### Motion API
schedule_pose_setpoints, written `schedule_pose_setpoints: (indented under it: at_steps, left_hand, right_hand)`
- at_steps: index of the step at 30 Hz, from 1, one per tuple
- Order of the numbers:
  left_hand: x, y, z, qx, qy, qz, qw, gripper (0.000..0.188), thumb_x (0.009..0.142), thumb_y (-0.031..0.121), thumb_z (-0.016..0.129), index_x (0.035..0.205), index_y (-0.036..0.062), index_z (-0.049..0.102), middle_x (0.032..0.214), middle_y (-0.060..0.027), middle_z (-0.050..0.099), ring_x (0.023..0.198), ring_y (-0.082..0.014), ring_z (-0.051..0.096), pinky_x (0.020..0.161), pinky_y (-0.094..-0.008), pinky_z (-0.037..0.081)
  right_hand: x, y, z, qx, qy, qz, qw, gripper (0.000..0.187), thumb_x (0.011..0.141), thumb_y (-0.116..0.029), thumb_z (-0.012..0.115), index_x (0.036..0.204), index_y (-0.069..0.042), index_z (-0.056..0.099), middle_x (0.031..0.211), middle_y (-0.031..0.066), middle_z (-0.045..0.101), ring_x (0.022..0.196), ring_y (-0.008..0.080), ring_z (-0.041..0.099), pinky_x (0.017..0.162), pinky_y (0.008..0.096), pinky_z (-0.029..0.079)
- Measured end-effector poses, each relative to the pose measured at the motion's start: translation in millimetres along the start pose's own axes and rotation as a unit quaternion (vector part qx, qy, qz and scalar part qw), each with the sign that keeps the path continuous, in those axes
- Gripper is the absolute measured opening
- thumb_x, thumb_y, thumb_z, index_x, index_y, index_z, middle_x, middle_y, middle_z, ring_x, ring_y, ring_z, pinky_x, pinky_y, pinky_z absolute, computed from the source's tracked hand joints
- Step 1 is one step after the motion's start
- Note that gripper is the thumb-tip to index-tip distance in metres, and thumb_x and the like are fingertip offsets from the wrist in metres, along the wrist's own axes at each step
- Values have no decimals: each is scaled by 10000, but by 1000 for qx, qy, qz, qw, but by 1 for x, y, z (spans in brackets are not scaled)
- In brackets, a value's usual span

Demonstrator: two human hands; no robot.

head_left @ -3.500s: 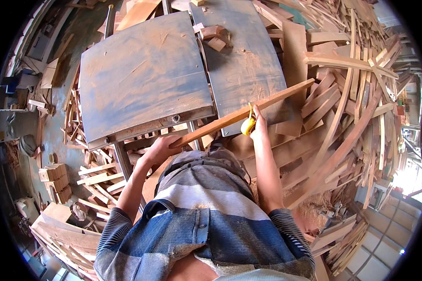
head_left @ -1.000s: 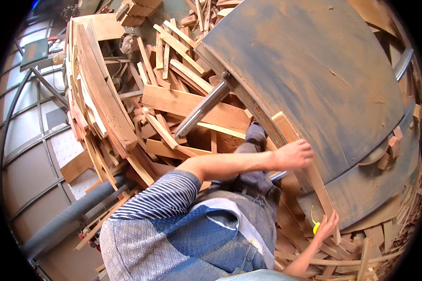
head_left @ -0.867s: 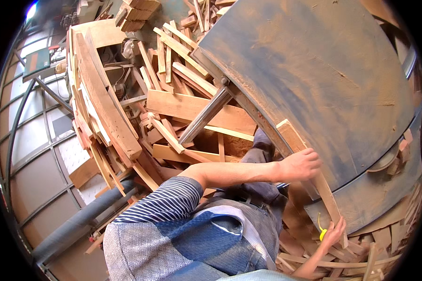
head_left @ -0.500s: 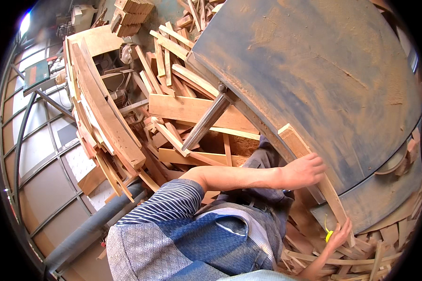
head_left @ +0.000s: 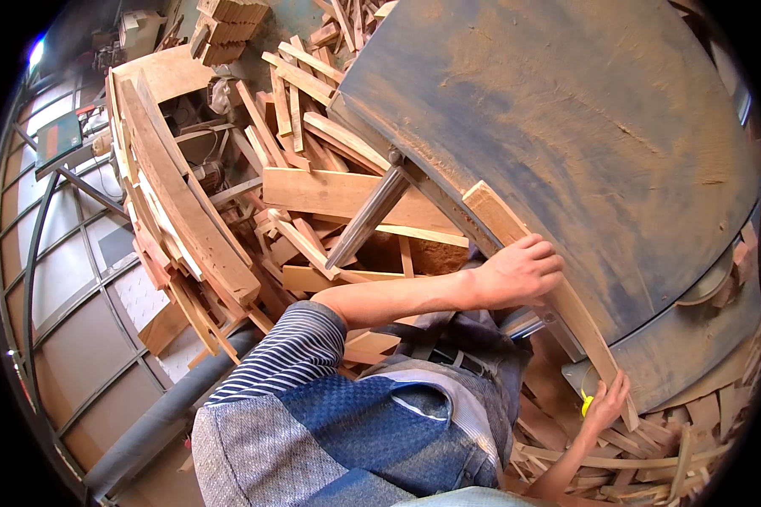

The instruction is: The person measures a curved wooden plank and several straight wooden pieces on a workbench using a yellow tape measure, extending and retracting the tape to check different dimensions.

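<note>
A pale wooden board (head_left: 579,325) lies slantwise along the near edge of a large grey machine table (head_left: 566,169). My left hand (head_left: 520,270) is wrapped over its upper middle, fingers curled across the top. At the lower end, my right hand (head_left: 607,404) grips the board near its tip, thumb and fingers around the edge. A small bright yellow thing (head_left: 587,404) shows beside the right hand; its kind is not clear. The table's dull surface carries brown sawdust streaks.
A round metal bar (head_left: 372,211) juts from the table's edge toward my left. Loose offcuts (head_left: 304,245) pile up beside it. Long planks (head_left: 186,182) are stacked farther left. More wood scraps (head_left: 651,456) lie below the table at lower right.
The board has slid toward the upper left along the table's edge. My left hand has moved up and left with it, and my right hand slightly the same way.
</note>
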State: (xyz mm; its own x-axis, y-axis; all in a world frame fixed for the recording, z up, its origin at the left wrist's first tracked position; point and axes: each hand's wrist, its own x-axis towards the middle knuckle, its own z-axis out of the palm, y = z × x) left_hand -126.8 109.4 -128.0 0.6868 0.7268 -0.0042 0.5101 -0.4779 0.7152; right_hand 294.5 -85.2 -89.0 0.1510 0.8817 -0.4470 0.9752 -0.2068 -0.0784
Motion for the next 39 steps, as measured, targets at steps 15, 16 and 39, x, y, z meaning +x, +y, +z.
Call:
schedule_pose_setpoints:
  at_steps: [15,16,39]
  left_hand:
    - [-4,6,1,148,10,29,988,530,704,475,818,1094,154,659,1097,-52,623,1123,-283,562,982,-440,436]
    - [-2,12,-1,158,34,34,986,522,706,481,821,1072,144,662,1068,-59,627,1088,-279,568,974,-441,439]
    - [31,23,-1,228,10,16,974,606,708,539,821,1119,106,715,1147,-60,665,1116,-296,559,1014,-436,432]
  right_hand:
    - [-10,-24,1,14,63,11,998,539,861,-126,761,1364,-138,566,1337,124,563,1096,395,642,867,493,554]
    - [-10,-21,2,16,77,1,997,534,860,-122,755,1359,-143,567,1326,119,568,1088,391,645,858,498,554]
    - [-37,110,-18,36,81,230,969,585,856,-105,766,1405,-125,565,1353,102,572,1135,349,655,917,460,551]
